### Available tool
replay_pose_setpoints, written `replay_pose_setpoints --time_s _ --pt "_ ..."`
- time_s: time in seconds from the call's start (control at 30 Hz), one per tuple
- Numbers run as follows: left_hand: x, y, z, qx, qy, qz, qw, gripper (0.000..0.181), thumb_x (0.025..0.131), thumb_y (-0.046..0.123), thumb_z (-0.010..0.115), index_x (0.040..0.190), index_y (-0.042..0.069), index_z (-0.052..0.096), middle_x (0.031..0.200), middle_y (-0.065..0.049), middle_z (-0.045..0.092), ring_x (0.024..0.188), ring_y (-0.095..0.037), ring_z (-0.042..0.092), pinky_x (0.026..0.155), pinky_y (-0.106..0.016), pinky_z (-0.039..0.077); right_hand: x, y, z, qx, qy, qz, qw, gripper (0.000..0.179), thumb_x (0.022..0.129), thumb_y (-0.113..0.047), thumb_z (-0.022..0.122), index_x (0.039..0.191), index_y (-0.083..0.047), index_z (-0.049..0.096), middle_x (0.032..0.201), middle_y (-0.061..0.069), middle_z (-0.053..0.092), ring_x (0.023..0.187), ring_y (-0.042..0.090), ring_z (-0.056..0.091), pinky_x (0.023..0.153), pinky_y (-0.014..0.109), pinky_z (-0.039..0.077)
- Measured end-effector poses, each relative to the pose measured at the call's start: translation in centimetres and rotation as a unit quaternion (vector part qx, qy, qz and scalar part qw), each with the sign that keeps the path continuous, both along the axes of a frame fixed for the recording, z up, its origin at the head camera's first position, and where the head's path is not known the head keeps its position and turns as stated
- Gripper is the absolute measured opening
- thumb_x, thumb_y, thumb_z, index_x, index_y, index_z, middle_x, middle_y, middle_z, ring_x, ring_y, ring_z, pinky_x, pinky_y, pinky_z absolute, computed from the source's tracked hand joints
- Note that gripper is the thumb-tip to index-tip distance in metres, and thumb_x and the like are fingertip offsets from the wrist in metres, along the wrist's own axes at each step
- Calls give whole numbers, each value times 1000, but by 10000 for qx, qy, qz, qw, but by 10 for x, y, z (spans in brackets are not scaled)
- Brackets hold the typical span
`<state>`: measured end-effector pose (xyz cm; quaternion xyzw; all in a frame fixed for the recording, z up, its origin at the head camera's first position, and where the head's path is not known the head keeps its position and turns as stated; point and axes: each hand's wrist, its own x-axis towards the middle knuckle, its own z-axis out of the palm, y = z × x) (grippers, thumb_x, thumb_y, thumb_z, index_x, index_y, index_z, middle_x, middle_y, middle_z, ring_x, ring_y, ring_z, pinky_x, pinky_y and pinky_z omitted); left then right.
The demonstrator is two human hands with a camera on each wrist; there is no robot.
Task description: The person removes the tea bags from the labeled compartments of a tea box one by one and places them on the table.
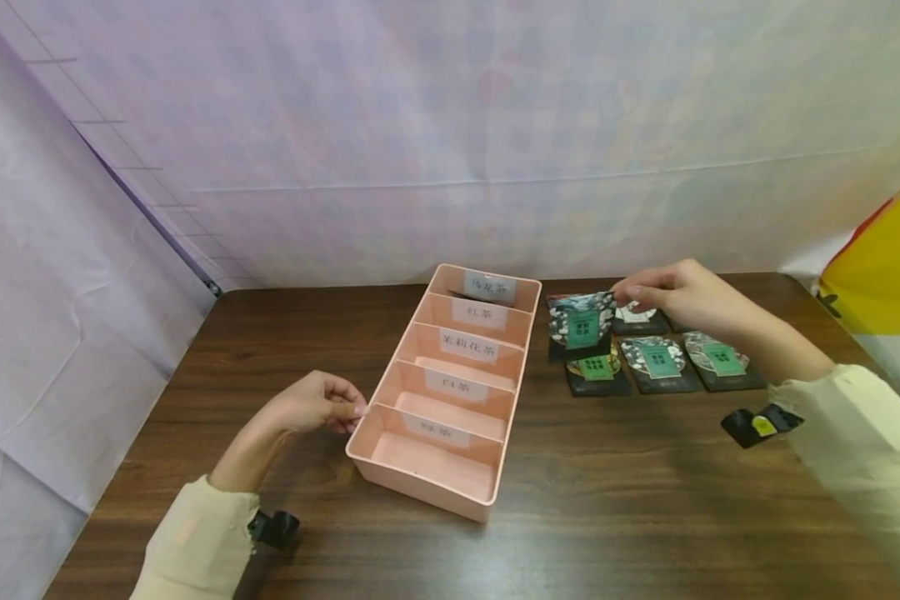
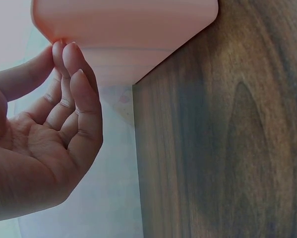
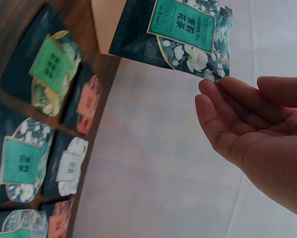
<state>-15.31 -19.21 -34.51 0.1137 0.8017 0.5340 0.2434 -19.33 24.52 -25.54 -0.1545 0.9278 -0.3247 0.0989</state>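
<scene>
In the head view my right hand pinches a dark jasmine tea sachet by its edge and holds it above the table, just right of the divided box. The right wrist view shows the sachet with a green label and white flowers, its corner between thumb and fingers. My left hand grips the left rim of the pink box near its front between thumb and fingertips. The box has several compartments with Chinese tea labels. A dark packet lies partly hidden in the farthest one.
Several tea sachets lie in rows right of the box, among them one with a yellow-green label and two with green labels, including a white-flowered sachet. A pale curtain hangs behind the wooden table.
</scene>
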Motion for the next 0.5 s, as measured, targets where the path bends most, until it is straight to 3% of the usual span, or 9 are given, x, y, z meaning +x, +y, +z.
replay_pose_setpoints --time_s 0.1,0.27,0.33,0.5 --pt "0 0 0 13 12 -25 10000 15 85 -5 56 89 -19 56 66 -4 60 59 -10 56 57 -27 51 2 6 -6 33 -195 -47 9998 39 99 -24 38 124 3 53 120 21 55 96 33 57 75 44 48" --pt "0 0 0 25 -14 -12 10000 14 85 -5 56 89 -19 56 66 -4 60 59 -10 56 57 -27 51 4 15 -21 -43 -417 8 9991 36 99 -18 39 121 6 53 117 22 56 96 32 60 73 39 51" --pt "0 1 0 23 -24 0 10000 14 85 -5 56 89 -19 56 66 -4 60 59 -10 56 57 -27 51 4 18 -27 -75 -427 101 9990 34 98 -14 40 120 9 53 114 24 58 99 33 59 80 43 49" --pt "0 0 1 -6 -24 8 10000 14 85 -5 55 89 -19 56 66 -4 59 59 -10 56 57 -27 51 7 25 -39 111 -423 244 9987 31 97 -11 42 116 9 57 108 22 60 94 34 60 80 49 47"
